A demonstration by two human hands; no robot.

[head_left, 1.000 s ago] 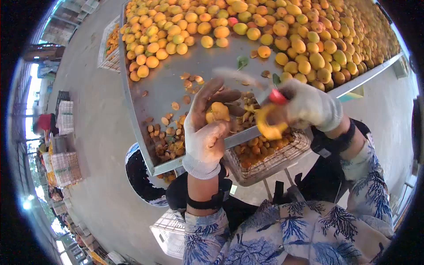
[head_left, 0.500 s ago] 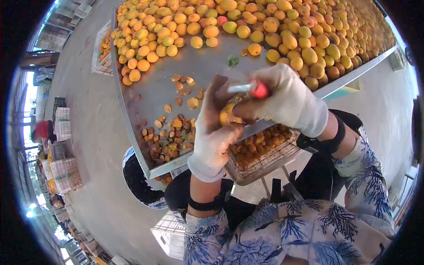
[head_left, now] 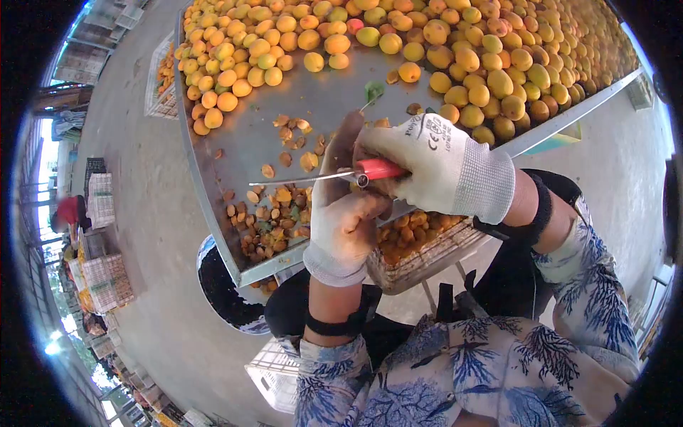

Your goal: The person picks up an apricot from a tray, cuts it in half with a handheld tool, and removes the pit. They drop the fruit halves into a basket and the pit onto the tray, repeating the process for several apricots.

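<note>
My right hand (head_left: 448,160), in a white work glove, is closed around the red handle of a small knife (head_left: 379,169). The thin blade points left, passing across the fingers of my left hand (head_left: 340,231). That hand wears a white glove with darkened fingers and is curled against the right one. Between them is an apricot, now mostly hidden by the gloves. Just beyond the hands lies the metal table (head_left: 245,153) with a heap of whole apricots (head_left: 338,44). Pits and fruit scraps (head_left: 267,228) gather in its near left corner.
Below the table edge, a crate (head_left: 420,252) holds apricot pieces in front of my knees. A black-lined bucket (head_left: 224,285) stands under the left corner, with a white basket (head_left: 274,373) nearer me. Stacked crates (head_left: 107,281) and a person in red (head_left: 67,211) are far left.
My right hand has turned over and shifted left, swinging the knife blade out to the left. The apricot, visible between the hands before, is now covered.
</note>
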